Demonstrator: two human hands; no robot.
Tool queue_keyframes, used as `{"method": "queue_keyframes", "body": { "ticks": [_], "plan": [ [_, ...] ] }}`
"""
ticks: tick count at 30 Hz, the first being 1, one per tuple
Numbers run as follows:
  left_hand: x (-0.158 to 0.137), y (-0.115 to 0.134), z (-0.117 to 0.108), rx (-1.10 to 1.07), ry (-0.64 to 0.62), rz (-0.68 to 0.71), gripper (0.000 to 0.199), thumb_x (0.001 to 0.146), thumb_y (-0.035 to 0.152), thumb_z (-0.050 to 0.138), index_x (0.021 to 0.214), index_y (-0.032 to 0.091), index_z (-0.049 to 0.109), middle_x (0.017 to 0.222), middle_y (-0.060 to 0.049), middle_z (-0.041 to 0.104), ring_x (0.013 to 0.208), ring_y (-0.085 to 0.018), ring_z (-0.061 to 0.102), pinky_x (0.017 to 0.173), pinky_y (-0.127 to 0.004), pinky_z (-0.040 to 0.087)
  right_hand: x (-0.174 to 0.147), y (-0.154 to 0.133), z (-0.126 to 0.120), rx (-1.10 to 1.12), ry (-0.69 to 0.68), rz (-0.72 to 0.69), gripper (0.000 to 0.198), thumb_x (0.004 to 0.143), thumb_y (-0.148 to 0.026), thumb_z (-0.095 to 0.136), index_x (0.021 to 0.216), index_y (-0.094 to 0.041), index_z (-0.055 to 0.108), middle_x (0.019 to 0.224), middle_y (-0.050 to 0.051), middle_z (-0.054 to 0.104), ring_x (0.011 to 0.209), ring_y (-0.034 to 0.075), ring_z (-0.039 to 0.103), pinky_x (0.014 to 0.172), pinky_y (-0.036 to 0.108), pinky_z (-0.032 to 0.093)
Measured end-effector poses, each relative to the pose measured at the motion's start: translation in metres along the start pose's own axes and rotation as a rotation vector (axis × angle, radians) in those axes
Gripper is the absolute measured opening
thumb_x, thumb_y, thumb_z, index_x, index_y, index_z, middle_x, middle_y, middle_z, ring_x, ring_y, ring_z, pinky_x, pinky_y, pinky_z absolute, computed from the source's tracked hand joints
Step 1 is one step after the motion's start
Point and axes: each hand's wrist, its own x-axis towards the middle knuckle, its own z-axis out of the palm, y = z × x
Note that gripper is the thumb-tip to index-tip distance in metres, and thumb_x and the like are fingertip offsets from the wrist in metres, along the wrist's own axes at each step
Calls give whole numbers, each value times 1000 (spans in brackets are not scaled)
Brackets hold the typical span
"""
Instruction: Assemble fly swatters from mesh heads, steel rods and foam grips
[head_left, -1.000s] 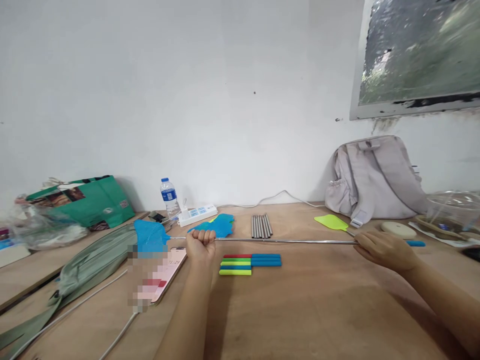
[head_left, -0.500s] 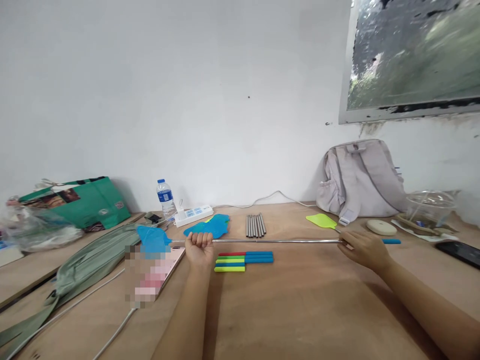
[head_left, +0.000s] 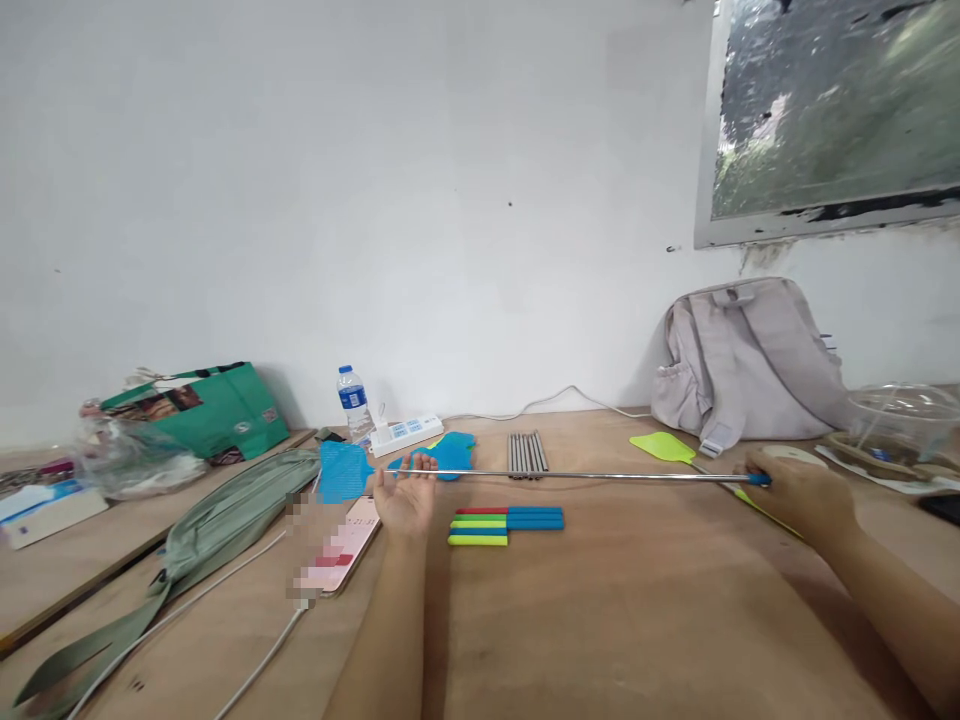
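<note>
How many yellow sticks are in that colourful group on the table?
2: one yellow stick lies at the near edge of the group; the other yellow stick lies between a green stick and a blue stick. Any underneath would be hidden.

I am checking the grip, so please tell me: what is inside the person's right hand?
The right hand holds a blue, tube-like handle on a long, thin silver metal rod. Only the handle's end by the rod shows; the hand covers the rest.
</note>
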Motion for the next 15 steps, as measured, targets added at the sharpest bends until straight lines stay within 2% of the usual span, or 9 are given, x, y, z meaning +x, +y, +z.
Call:
{"method": "queue_keyframes", "body": {
  "ticks": [3,5,9,13,15],
  "plan": [
    [-3,3,4,8,20,51,36,76,45,40,86,12,51,95,-15,57,95,-24,56,79,-40,46,-5,16,2,-67,28,46,26,74,-41,46,60,-20,51,52,6,55,47,16,45,46,26,16],
    [-4,7,5,3,13,98,36,75,46,42,87,13,51,103,-16,55,102,-25,53,82,-41,46,-7,23,3,-85,42,104,31,75,-44,45,58,-20,50,48,5,51,43,15,41,45,25,15],
    [1,21,-3,-23,75,189,35,75,47,43,92,17,52,101,-10,58,103,-23,53,82,-40,46,-9,29,2,-81,52,151,37,76,-49,41,52,-20,44,45,3,45,42,14,38,45,24,15],
    [12,45,-21,-4,167,413,28,77,42,44,96,24,53,101,-1,61,102,-16,54,88,-34,43,-7,29,3,-23,93,187,41,76,-53,32,49,-21,37,45,2,41,44,15,37,46,24,16],
    [17,56,-28,16,182,458,25,77,39,46,97,25,53,100,1,63,101,-14,55,88,-29,42,-7,29,4,-9,81,203,41,75,-52,29,49,-21,36,45,1,40,44,15,37,46,24,16]
  ]
}}
